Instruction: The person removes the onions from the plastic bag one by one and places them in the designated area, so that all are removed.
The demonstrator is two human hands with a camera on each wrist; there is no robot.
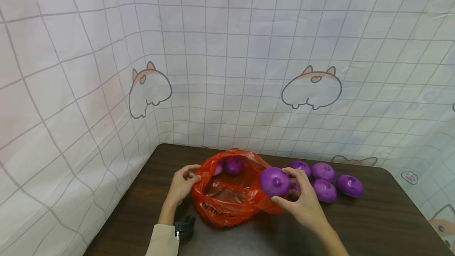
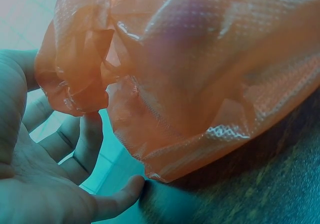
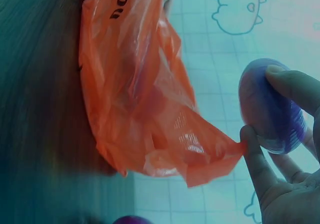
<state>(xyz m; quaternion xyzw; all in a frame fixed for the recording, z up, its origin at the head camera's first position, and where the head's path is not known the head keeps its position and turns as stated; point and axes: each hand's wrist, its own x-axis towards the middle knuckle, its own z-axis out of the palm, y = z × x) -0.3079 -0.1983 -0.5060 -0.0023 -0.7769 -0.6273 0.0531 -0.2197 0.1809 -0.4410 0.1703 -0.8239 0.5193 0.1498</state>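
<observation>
A red plastic bag [image 1: 227, 207] with black lettering lies on the table, its mouth facing up. Two purple onions show inside it, one of them [image 1: 234, 165] near the far rim. My left hand [image 1: 182, 185] grips the bag's left rim; in the left wrist view its fingers [image 2: 90, 144] reach behind the orange-looking plastic. At the right side of the mouth, my right hand [image 1: 301, 198] holds another purple onion [image 1: 275, 182] between thumb and fingers. From the right wrist, this onion [image 3: 267, 107] appears beside the bag, with one finger [image 3: 257, 159] at the tip of a bag corner.
Several more purple onions [image 1: 323, 172] sit to the right of the bag, behind my right hand. The dark wooden table [image 1: 384, 224] ends at a patterned cloth wall [image 1: 241, 102] at the back and left. A black strap [image 1: 185, 226] is by the left wrist.
</observation>
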